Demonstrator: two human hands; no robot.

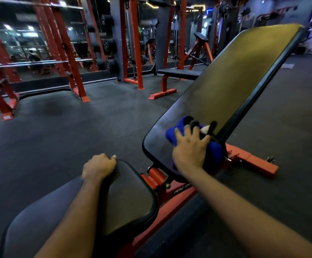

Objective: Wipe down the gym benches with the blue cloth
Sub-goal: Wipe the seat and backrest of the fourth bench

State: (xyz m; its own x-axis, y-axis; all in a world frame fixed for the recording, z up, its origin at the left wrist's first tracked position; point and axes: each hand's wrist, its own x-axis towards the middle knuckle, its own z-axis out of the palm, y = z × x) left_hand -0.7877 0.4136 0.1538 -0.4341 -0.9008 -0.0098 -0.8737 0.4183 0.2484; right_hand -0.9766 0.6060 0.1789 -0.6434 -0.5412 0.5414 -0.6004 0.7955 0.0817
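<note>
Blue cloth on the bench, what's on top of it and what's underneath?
The right hand presses on the blue cloth. Beneath lies the tilted backrest's lower end; that patch is covered.

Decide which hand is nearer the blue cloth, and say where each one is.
Right. The right hand presses flat on the blue cloth, low on the backrest; the left hand grips the seat pad, apart from the cloth.

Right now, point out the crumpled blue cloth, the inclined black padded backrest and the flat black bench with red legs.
crumpled blue cloth (173, 134): head view, exposed upper-left fold.
inclined black padded backrest (225, 84): head view, middle of the pad.
flat black bench with red legs (179, 72): head view, top pad.
</note>
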